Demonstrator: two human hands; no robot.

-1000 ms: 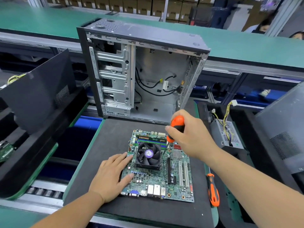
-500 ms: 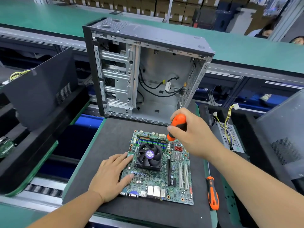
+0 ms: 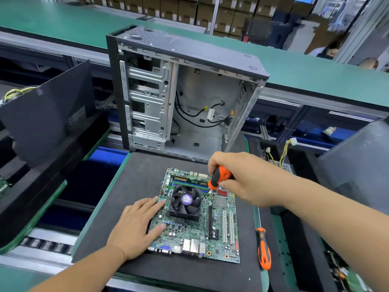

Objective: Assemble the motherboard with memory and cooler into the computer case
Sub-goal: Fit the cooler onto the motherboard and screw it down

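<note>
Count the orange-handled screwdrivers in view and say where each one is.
2. One screwdriver is gripped in the right hand, its tip down by the cooler fan on the motherboard. The spare screwdriver lies on the mat, right of the board. Others may be hidden.

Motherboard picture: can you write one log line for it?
right hand: holds screwdriver at fan | left hand: presses motherboard | case: empty
</note>
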